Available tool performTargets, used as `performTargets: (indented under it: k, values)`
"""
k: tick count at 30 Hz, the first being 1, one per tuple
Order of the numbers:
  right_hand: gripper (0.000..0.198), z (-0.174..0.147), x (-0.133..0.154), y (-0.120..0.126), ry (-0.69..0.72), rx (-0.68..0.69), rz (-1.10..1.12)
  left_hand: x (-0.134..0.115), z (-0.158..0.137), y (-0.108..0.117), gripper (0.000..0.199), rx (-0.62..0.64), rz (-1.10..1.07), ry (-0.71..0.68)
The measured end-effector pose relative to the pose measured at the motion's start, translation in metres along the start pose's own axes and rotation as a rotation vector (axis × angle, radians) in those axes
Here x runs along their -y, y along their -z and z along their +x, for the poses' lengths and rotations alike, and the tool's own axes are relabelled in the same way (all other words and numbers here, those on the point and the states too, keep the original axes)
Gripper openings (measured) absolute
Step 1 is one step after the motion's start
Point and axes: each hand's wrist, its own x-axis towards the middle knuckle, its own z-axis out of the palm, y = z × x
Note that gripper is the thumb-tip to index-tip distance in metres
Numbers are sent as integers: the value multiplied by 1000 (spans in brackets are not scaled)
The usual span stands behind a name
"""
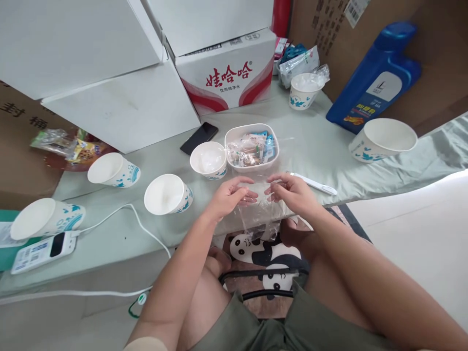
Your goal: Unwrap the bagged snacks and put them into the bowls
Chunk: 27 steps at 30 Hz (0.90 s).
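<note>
In front of me my left hand (234, 195) and my right hand (292, 193) hover near the table's front edge, facing each other with loosely curved fingers apart. Neither visibly grips anything. Beneath and between them lies a crumpled clear plastic bag (260, 212), partly hanging over the edge. Just beyond is a white plastic tub (228, 160) of small wrapped packets (259, 146), with clear film over it. A paper cup (208, 158) stands against the tub's left side. Close to my right hand rests a white-handled utility knife (318, 185).
More paper cups (168, 195) stand to the left, beside a white power bank (46, 251) with a cable. A black phone (199, 138) lies before a water carton (228, 73). At the right are a blue bottle (376, 78) and a large paper cup (383, 141).
</note>
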Motion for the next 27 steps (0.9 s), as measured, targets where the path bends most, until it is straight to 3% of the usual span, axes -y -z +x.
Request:
performTargets:
  k: [7, 13, 16, 19, 23, 25, 27]
  values:
    - [31, 1, -6, 7, 65, -25, 48, 7, 1, 14, 33, -13, 24, -80]
    - [4, -6, -4, 13, 261, -43, 129, 10, 5, 21, 12, -117, -65, -219]
    - [3, -4, -4, 15, 217, -116, 294, 8, 5, 24, 29, -114, -79, -320]
    - [20, -1, -5, 11, 65, -149, 423, 6, 4, 25, 47, -90, -116, -347]
    - [52, -1, -3, -2, -81, -25, 282, 4, 0, 25, 28, -93, -99, -349]
    - [40, -2, -2, -8, -76, -4, 242, 3, -3, 24, 48, -88, -182, -351]
    - [27, -3, 0, -10, -32, -44, 305, 2, -6, 22, 72, -35, -293, -267]
